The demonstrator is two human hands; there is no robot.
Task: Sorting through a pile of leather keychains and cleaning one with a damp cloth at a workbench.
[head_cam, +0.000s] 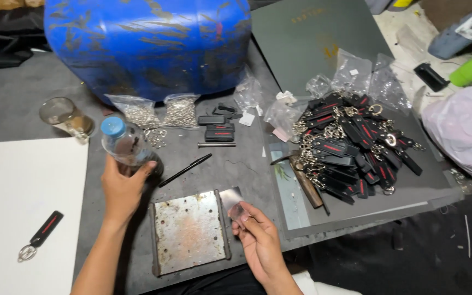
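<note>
My left hand grips a clear plastic water bottle with a blue cap, held tilted above the grey mat. My right hand pinches a small clear piece between thumb and fingers, just right of a rusty square metal plate. A thin shiny metal sheet lies beside the plate's upper right corner. A black pen rests diagonally between the bottle and the plate.
A big pile of black keychain straps with red marks and metal rings lies at right. Bags of metal rings sit before a blue drum. One finished keychain lies on a white board; a glass stands at left.
</note>
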